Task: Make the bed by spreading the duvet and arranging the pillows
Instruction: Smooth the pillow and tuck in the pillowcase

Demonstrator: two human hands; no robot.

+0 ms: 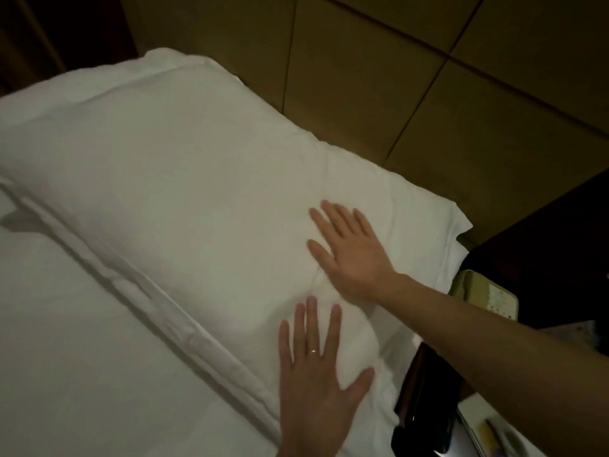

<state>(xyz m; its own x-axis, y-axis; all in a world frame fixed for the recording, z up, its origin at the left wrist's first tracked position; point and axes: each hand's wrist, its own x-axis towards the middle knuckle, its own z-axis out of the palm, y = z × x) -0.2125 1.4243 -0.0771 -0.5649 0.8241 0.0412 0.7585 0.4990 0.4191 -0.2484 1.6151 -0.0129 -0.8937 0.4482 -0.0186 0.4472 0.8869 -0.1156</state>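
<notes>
A large white pillow (pixel 171 179) lies across the head of the bed, against the padded headboard (pixel 379 77). The white duvet (pixel 66 341) covers the bed in front of it, its folded hem running diagonally along the pillow's near edge. My left hand (pixel 316 384), with a ring on it, rests flat with spread fingers on the pillow's near right end. My right hand (pixel 349 249) lies flat, palm down, on the pillow's right part, a little beyond the left hand. Neither hand holds anything.
A dark bedside table (pixel 540 245) stands to the right of the bed, with a pale telephone (pixel 484 295) on it. Dark objects and papers (pixel 494 433) lie at the lower right. Dark wood panelling (pixel 49 34) fills the far left corner.
</notes>
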